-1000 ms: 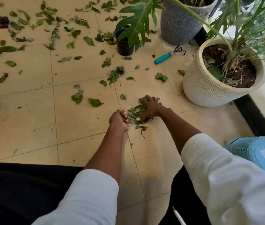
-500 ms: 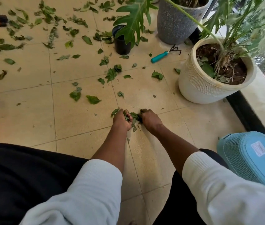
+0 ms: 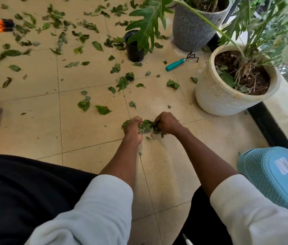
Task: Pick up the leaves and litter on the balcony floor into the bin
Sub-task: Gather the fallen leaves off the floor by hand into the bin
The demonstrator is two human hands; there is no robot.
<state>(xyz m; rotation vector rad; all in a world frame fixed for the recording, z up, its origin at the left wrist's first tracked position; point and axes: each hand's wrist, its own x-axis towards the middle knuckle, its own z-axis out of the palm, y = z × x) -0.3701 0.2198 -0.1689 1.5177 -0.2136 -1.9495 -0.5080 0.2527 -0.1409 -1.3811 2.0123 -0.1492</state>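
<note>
Head view: we see the left hand (image 3: pixel 133 127) and right hand (image 3: pixel 167 122) low on the tiled floor (image 3: pixel 90 131), fingers curled and clamped on one shared clump of leaves (image 3: pixel 146 126) between them. More loose leaves (image 3: pixel 102 109) lie scattered ahead. The blue bin (image 3: pixel 274 175) sits at our right, near the white planter (image 3: pixel 228 96). A teal hand rake (image 3: pixel 176 63) lies further out.

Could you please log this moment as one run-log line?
left hand: grips leaf pile | right hand: grips same pile | bin: right, leaves not yet in
</note>
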